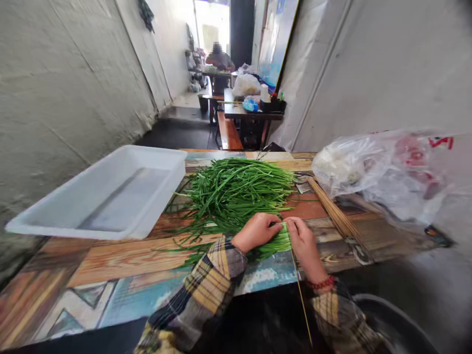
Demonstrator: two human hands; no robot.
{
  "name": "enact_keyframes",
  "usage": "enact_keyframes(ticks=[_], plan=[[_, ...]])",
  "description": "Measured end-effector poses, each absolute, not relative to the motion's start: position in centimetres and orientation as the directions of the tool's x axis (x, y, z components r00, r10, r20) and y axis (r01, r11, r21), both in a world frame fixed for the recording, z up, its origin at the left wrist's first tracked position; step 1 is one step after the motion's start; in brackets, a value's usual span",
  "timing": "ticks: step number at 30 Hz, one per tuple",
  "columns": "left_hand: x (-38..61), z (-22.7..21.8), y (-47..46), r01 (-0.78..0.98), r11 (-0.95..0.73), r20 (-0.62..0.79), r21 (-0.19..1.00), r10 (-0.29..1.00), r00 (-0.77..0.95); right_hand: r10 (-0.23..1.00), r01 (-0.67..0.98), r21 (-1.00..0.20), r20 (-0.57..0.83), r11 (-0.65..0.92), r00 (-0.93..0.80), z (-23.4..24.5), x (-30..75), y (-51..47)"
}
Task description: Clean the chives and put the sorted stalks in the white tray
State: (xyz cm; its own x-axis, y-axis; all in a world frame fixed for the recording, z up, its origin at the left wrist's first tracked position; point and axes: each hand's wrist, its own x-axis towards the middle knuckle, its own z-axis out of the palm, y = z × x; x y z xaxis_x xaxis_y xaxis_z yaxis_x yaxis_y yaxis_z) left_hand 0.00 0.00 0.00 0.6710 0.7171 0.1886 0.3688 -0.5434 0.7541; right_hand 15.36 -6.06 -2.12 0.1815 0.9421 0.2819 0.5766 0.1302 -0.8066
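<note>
A large heap of green garlic chives (239, 189) lies on the wood-patterned table, with its pale stem ends toward the right. My left hand (260, 232) is closed over a smaller bunch of chives (279, 242) at the near side of the heap, its fingertips at the stem ends. Close beside it, my right hand (304, 244) is closed in a pinch at the same stem ends. A thin bamboo skewer (303, 305) runs from those fingers down toward my lap. Its upper tip is hidden among stems and fingers.
At the left stands a white plastic tub (147, 216). Right of the heap lie a bundle of bamboo skewers (334, 211) and a clear plastic bag (383, 172). Below the table's right edge is a dark round basin (391, 319). Another person (220, 61) is at a far table.
</note>
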Motion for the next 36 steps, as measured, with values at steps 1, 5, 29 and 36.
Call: enact_keyframes(ticks=[1, 5, 29, 36], plan=[[-0.2, 0.3, 0.3, 0.376, -0.536, 0.239, 0.755, 0.760, 0.604, 0.940, 0.587, -0.802, 0.276, 0.109, 0.202, -2.3, 15.2, -6.2], [-1.2, 1.2, 1.5, 0.426, -0.524, 0.372, 0.738, 0.842, 0.391, 0.928, 0.629, -0.775, 0.277, 0.061, 0.251, -3.0, 14.9, -6.5], [0.0, 1.3, 1.1, 0.564, -0.668, 0.414, 0.485, 0.743, 0.526, 0.909, 0.584, -0.800, 0.335, 0.135, 0.248, -2.8, 14.7, -6.3], [0.5, 1.0, 0.6, 0.333, -0.482, 0.294, 0.810, 0.826, 0.480, 0.908, 0.563, -0.813, 0.336, 0.147, 0.250, -2.3, 14.8, -6.5]])
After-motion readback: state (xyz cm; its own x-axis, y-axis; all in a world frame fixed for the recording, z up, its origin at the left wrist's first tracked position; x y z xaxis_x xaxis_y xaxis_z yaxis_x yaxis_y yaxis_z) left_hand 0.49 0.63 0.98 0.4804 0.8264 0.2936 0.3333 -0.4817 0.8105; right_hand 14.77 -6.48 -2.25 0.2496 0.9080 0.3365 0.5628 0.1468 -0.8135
